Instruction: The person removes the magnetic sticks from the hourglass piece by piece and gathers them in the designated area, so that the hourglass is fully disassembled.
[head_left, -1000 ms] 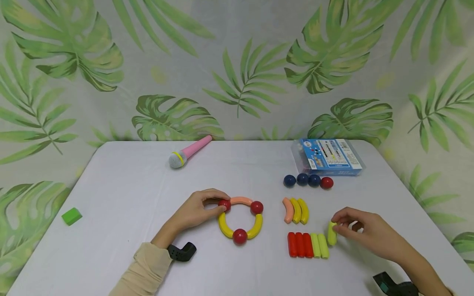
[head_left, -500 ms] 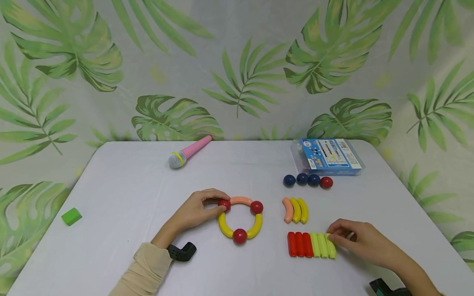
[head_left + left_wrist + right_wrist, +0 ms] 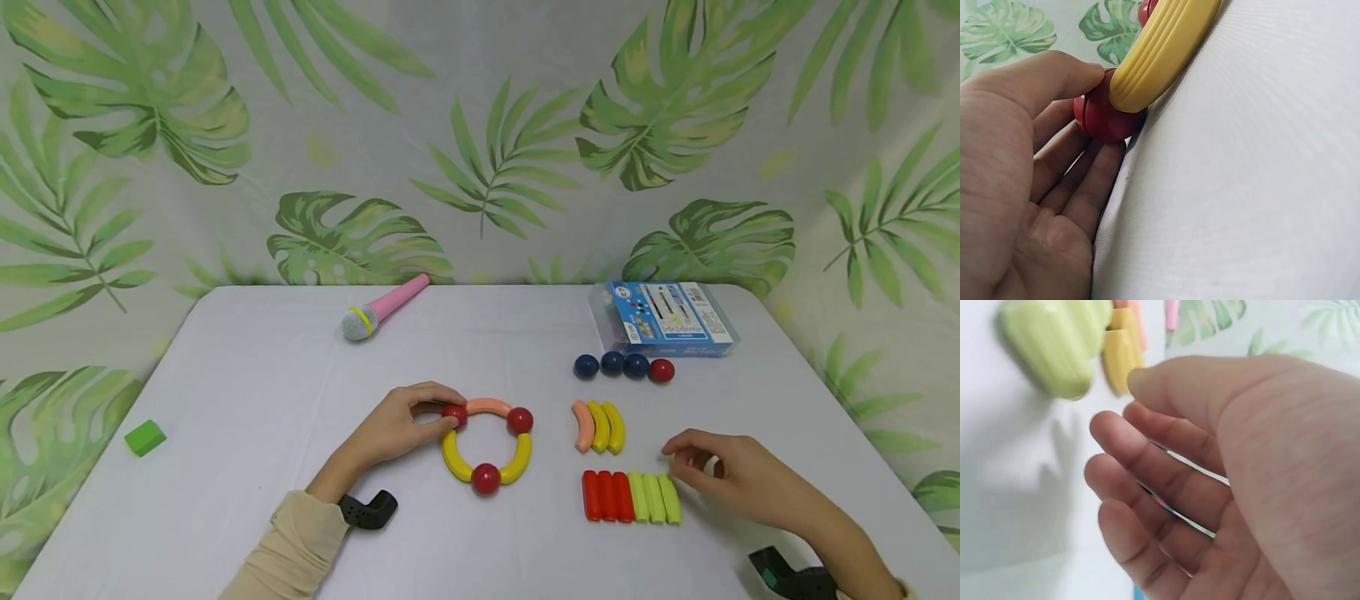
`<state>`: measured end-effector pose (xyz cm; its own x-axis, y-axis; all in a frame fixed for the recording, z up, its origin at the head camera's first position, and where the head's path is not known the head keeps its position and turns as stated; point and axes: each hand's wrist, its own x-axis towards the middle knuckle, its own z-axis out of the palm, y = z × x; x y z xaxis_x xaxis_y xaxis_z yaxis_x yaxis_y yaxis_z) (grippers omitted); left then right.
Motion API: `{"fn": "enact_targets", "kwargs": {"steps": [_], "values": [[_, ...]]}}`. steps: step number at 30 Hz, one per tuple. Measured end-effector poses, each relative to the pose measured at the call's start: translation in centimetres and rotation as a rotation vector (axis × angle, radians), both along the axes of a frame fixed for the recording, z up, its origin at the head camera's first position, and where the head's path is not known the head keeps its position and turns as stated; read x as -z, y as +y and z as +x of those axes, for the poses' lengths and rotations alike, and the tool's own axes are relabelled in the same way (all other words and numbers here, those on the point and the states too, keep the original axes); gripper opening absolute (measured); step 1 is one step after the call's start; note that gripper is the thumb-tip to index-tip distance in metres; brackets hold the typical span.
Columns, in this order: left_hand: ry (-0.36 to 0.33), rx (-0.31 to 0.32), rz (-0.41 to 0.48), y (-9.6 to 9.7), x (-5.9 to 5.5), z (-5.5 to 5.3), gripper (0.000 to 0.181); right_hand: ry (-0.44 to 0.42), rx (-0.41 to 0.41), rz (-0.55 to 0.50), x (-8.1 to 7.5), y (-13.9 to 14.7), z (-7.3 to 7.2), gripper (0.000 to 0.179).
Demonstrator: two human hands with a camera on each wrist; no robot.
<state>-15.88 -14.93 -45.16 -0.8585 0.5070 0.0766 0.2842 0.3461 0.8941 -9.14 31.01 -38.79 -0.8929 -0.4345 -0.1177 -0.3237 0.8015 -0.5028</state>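
A ring of red balls and curved sticks lies on the white table. My left hand [image 3: 405, 425] pinches the ring's red ball [image 3: 1107, 115] at its upper left, between thumb and fingers. A curved yellow stick [image 3: 1160, 53] joins that ball, and a curved orange stick [image 3: 487, 407] runs along the top. On the right, three red sticks [image 3: 608, 496] and three light green sticks [image 3: 656, 498] lie side by side in a row. Just beyond the row's right end, my right hand [image 3: 738, 479] hovers with loosely bent fingers and holds nothing.
Behind the row lie one curved orange stick [image 3: 582, 426] and two curved yellow ones [image 3: 608, 427]. Farther back are three dark blue balls [image 3: 612, 363], a red ball [image 3: 662, 371] and a clear box [image 3: 671, 317]. A pink microphone [image 3: 386, 307] and a green block [image 3: 145, 437] lie leftward.
My right hand has set the last light green stick down at the right end of the row and let go of it. The left hand has stayed on the ring.
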Motion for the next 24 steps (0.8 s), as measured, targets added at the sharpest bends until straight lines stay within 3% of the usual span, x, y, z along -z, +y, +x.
{"fn": "enact_targets", "kwargs": {"steps": [4,11,15,24], "values": [[0.002,0.001,0.003,0.0,0.0,0.0,0.025,0.061,-0.033,0.016,-1.1,-1.9,-1.3,0.021],[-0.006,0.001,0.005,0.1,0.0,0.0,0.026,0.088,-0.121,0.009,-2.4,-6.9,-3.5,0.021],[-0.014,-0.007,0.003,0.2,0.0,0.1,0.026,0.112,-0.171,0.013,-2.4,-9.5,-4.7,0.024],[-0.04,-0.016,0.021,0.1,-0.3,0.3,0.026,0.075,-0.262,0.055,-1.8,-14.0,-6.6,0.034]]}}
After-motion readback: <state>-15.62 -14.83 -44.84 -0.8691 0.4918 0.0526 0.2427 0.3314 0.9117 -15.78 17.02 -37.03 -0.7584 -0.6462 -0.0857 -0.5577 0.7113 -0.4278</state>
